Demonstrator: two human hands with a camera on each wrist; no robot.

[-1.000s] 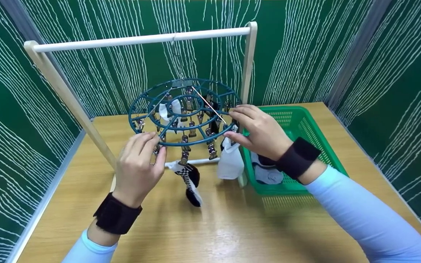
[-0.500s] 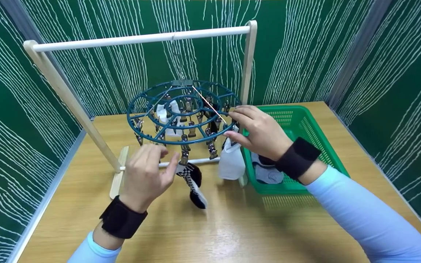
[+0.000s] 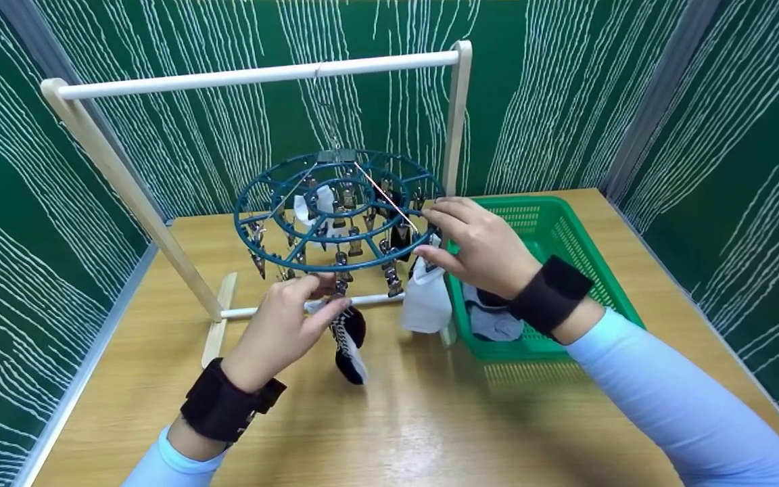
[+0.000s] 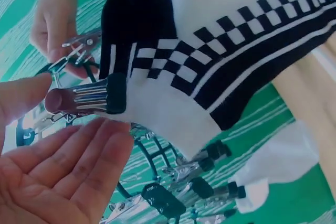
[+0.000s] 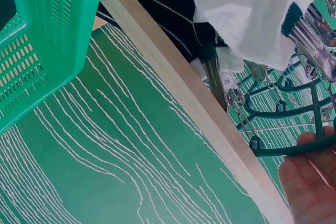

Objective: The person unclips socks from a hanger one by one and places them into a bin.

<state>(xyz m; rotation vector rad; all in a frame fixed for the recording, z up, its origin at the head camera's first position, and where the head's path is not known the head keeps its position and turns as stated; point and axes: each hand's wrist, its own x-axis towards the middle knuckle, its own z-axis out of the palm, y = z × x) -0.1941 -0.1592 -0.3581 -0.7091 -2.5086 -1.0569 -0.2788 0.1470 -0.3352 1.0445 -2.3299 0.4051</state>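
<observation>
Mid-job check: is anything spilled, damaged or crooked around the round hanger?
I see no spill or damage. One slightly odd thing: the checkered sock by the left hand hangs at a slant, apparently because a single clip grips it near one end of its cuff.

The table (image 3: 416, 419) is light brown and shiny, with wood lines. A wooden clothes rack (image 3: 115, 169) stands up on it. A green plastic basket (image 3: 531, 352) with little holes sits on the right side, near the rack.
</observation>
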